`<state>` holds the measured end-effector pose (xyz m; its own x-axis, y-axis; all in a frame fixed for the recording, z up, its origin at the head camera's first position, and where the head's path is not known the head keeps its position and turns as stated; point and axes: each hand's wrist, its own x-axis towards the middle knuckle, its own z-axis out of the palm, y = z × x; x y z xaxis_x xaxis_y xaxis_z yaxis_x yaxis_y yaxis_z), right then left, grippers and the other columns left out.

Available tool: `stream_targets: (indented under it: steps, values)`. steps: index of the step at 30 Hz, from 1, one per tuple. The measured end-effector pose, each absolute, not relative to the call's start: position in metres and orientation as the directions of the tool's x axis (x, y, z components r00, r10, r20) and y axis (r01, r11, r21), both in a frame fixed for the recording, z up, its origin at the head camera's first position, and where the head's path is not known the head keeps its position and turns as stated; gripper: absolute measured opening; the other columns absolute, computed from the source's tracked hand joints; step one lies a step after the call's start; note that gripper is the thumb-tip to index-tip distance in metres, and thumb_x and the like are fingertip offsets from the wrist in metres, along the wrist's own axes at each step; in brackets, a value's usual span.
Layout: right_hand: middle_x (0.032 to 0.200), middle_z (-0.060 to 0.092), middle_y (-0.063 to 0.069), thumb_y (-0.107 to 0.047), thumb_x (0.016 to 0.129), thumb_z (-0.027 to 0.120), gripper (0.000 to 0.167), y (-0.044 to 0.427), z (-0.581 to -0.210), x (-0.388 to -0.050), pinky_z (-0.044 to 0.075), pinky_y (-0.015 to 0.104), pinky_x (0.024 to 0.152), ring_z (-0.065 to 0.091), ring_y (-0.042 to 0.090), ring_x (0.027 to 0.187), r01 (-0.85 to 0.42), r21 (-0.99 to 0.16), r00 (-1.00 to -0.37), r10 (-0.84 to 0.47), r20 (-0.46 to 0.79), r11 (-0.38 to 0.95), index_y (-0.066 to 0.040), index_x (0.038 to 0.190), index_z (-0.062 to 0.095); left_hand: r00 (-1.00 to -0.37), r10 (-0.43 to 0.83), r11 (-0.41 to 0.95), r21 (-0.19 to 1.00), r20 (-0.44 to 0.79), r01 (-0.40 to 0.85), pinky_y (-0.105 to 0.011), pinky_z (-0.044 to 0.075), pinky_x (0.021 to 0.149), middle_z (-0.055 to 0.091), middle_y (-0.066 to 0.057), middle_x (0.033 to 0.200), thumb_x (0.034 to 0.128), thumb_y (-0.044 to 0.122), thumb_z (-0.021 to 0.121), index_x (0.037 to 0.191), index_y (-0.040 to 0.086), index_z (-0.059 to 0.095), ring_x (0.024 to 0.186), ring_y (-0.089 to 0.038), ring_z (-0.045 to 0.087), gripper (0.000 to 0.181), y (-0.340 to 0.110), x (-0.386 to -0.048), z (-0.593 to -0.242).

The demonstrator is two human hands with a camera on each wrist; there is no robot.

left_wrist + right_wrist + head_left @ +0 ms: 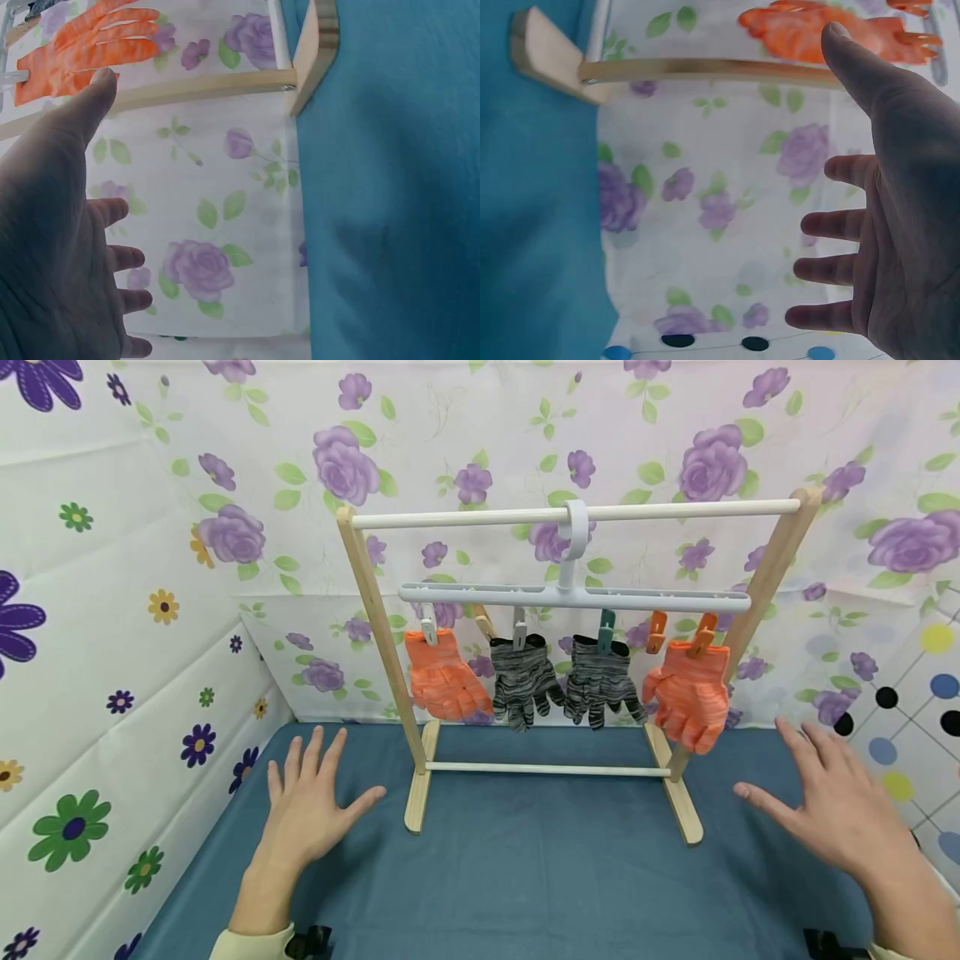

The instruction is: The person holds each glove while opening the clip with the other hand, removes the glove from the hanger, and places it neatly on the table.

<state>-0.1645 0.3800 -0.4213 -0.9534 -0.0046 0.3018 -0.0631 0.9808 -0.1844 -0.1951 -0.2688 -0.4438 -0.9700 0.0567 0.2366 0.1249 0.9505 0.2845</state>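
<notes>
A white hanger (480,594) hung by its hook over the top bar (465,517) of a wooden rack (382,639), which stood on a blue cloth (540,868) before a flowered backdrop (465,435). Below the hanger dangled four gloves in a row: at the left end an orange glove (444,681) held by a white clip (428,627), next a gray striped glove (522,677) under a gray clip (519,631), then a second gray glove (600,679) under a green clip (606,631), and at the right end another orange glove (688,693) pinched by an orange clip (702,635). A wooden clip (484,623) hung between the first two gloves, and a further orange clip (656,632) just left of the last. The person's left hand (306,810) was over the cloth, left of the rack and apart from it, its straight fingers spread and its thumb toward the rack. The right hand (843,806) was apart from the rack on the other side, fingers straight with gaps between them, thumb extended inward.
</notes>
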Motion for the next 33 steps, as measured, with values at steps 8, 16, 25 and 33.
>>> stream_targets:
  steps: [8,16,25,33]
  values:
    - [0.159,0.024,0.042,-0.067,0.088,0.078,0.121,0.365,-0.397,-0.156,0.029,0.086,0.098,0.032,0.068,0.133,-0.110,-0.174,-0.937,-0.044,0.346,0.979,-0.008,0.171,0.013,-0.944,0.085,0.939,0.292,0.318,0.183,-0.080,0.005,0.116,0.014,-0.022,0.174,0.0913,0.077,0.066,0.173,0.023,0.016,0.158,-0.051,0.007,0.109,-0.259,-0.192,-0.432]
    - [0.152,0.039,0.036,-0.060,0.081,0.087,0.119,0.349,-0.373,-0.144,0.039,0.082,0.091,0.041,0.061,0.130,-0.179,-0.149,-0.876,-0.089,0.474,0.972,-0.009,0.169,0.026,-0.891,0.127,0.910,0.306,0.437,0.280,-0.073,0.025,0.114,0.032,-0.024,0.165,0.0932,0.069,0.071,0.169,0.014,0.030,0.150,-0.049,0.028,0.102,-0.248,-0.191,-0.419]
    - [0.148,0.044,0.035,-0.061,0.075,0.091,0.122,0.331,-0.352,-0.137,0.039,0.080,0.096,0.043,0.057,0.129,-0.218,-0.093,-0.831,-0.135,0.539,0.972,-0.009,0.168,0.031,-0.844,0.137,0.869,0.346,0.519,0.354,-0.068,0.035,0.112,0.039,-0.018,0.160,0.0923,0.056,0.080,0.165,0.011,0.035,0.146,-0.043,0.036,0.097,-0.233,-0.190,-0.401]
    - [0.151,0.046,0.030,-0.061,0.076,0.090,0.116,0.312,-0.337,-0.137,0.039,0.076,0.102,0.045,0.055,0.132,-0.350,-0.092,-0.775,-0.233,0.588,0.932,-0.011,0.166,0.037,-0.814,0.164,0.815,0.389,0.557,0.430,-0.069,0.036,0.111,0.039,-0.016,0.162,0.0942,0.049,0.081,0.166,0.012,0.035,0.149,-0.040,0.034,0.093,-0.219,-0.191,-0.388]
